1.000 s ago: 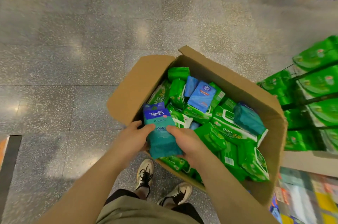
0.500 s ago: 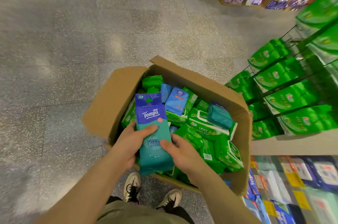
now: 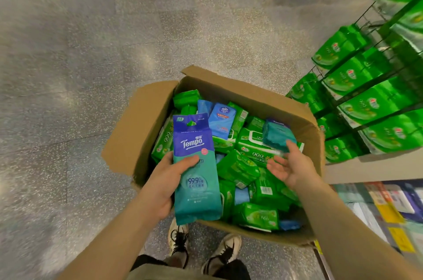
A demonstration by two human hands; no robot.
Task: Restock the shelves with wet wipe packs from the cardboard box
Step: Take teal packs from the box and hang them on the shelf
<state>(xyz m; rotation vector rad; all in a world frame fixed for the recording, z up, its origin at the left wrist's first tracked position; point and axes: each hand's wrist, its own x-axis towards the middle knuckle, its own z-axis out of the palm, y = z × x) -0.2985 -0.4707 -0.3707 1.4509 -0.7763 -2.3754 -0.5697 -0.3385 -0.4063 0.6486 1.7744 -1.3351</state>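
Head view: left hand [image 3: 160, 184] grips tall teal-and-blue Tempo wet wipe pack [image 3: 196, 176], upright over open brown cardboard box [image 3: 247, 90] at 6 o'clock. Right hand [image 3: 290, 165], fingers spread and holding nothing, hovers above green packs [image 3: 256, 151] toward 3 o'clock.

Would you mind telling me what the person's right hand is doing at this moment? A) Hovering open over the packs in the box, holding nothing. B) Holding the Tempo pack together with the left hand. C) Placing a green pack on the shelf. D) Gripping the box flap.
A: the right hand is open above the cardboard box, while the left hand alone holds the Tempo pack.
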